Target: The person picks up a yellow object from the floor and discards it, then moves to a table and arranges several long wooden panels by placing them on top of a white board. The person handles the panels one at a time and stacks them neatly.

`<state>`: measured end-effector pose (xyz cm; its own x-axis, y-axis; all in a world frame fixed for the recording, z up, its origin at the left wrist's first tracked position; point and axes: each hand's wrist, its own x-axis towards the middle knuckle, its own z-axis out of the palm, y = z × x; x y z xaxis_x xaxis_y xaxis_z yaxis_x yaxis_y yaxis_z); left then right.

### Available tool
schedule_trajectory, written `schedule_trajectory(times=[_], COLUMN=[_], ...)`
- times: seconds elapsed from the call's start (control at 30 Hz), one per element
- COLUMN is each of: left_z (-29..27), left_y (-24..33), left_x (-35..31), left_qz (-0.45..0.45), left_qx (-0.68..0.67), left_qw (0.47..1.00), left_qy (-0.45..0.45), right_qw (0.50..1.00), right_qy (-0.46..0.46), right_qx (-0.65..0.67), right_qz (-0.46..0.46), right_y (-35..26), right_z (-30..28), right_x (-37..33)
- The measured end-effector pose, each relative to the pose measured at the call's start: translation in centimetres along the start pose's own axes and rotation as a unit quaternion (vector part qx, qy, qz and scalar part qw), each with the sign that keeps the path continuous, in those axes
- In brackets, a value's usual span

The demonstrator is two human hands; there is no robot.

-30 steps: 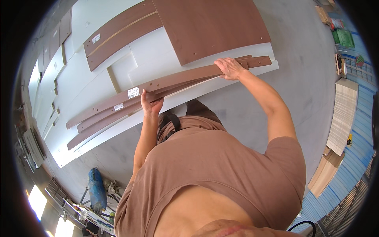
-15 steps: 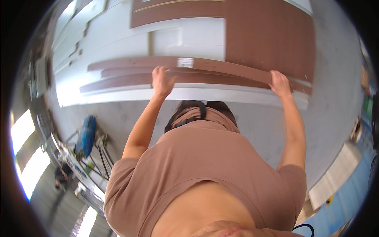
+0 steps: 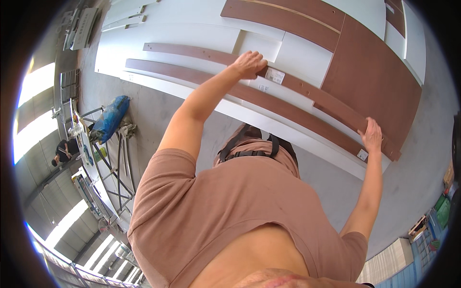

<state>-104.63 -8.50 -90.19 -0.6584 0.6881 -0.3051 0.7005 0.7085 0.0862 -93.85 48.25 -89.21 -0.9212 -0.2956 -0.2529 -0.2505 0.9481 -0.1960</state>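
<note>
My left hand [image 3: 249, 65] is closed over a long, narrow brown board [image 3: 302, 88], just left of the white label on it. Farther right, my right hand [image 3: 371, 135] grips the same board near its right end, with the fingers curled over its far edge. Part of another brown piece [image 3: 331, 113] shows under its right half. Nearer to me lies a second long brown board [image 3: 297, 115], roughly parallel, with a white strip between the two. All of these rest on a stack of white panels [image 3: 182, 29].
A wide brown panel [image 3: 374, 72] covers the stack's right side, and shorter brown boards [image 3: 283, 21] lie at its far side. Left on the floor stands a metal frame [image 3: 120, 168] with a blue bag [image 3: 111, 117]. Another person [image 3: 65, 151] is far left.
The held board has moved away from the nearer brown board, so a white gap now shows between them. My left hand has shifted right and farther out. The whole view has turned.
</note>
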Motion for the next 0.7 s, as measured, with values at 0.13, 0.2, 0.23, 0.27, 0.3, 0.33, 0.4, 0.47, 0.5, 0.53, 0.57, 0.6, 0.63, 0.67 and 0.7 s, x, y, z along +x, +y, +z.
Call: schedule_trajectory(times=[0.13, 0.2, 0.23, 0.27, 0.3, 0.33, 0.4, 0.47, 0.5, 0.53, 0.57, 0.6, 0.63, 0.67, 0.7], left_z=[-0.7, -1.2, -1.3, -1.2, -1.5, -1.2, -0.1, 1.0, 1.6, 2.1, 2.5, 2.9, 3.1, 3.2, 3.2], left_y=[-2.2, -3.0, -3.1, -3.0, -3.2, -3.0, -2.6, -2.5, -2.7, -2.9, -3.3, -3.8, -4.2, -4.6, -4.8], left_x=[1.4, 0.8, -0.1, -1.0, -3.6, -4.7, -6.9, -8.9, -9.4, -9.8, -9.9, -10.0, -10.1, -9.9, -9.9], left_qz=[-0.081, -0.093, -0.073, -0.101, -0.141, -0.104, -0.045, 0.008, 0.013, 0.015, 0.022, 0.012, 0.011, 0.002, 0.016], left_qx=[-0.022, -0.027, -0.024, -0.04, -0.045, -0.085, -0.11, -0.097, -0.089, -0.091, -0.1, -0.08, -0.07, -0.068, -0.057], left_qw=[0.995, 0.983, 0.972, 0.972, 0.974, 0.984, 0.992, 0.995, 0.996, 0.996, 0.995, 0.997, 0.997, 0.997, 0.998], left_qy=[0.049, 0.159, 0.222, 0.208, 0.174, 0.119, 0.033, 0.004, -0.013, -0.014, 0.004, -0.016, -0.018, -0.047, -0.024], right_qw=[0.998, 0.99, 0.982, 0.979, 0.976, 0.988, 0.992, 0.985, 0.98, 0.984, 0.987, 0.99, 0.99, 0.991, 0.993], right_qy=[0.054, 0.126, 0.167, 0.188, 0.203, 0.148, 0.08, 0.072, 0.07, 0.077, 0.078, 0.07, 0.077, 0.076, 0.068], right_qx=[-0.036, -0.068, -0.088, -0.075, -0.057, -0.011, 0.065, 0.095, 0.102, 0.088, 0.079, 0.073, 0.07, 0.066, 0.062], right_qz=[-0.005, 0.007, 0.032, -0.01, -0.054, -0.044, -0.075, -0.128, -0.153, -0.13, -0.114, -0.098, -0.099, -0.091, -0.074], right_y=[0.4, -0.9, -2.0, -3.6, -5.9, -7.8, -11.9, -15.0, -16.1, -16.7, -17.0, -17.2, -17.1, -17.0, -16.8], right_z=[-1.2, -1.8, -1.9, -1.8, -1.3, -0.9, 0.9, 3.0, 3.9, 4.7, 5.3, 5.8, 6.1, 6.4, 6.5], right_x=[4.4, 6.4, 6.9, 6.8, 7.6, 6.3, 4.3, 3.2, 2.9, 2.8, 2.9, 3.1, 3.4, 3.7, 3.9])
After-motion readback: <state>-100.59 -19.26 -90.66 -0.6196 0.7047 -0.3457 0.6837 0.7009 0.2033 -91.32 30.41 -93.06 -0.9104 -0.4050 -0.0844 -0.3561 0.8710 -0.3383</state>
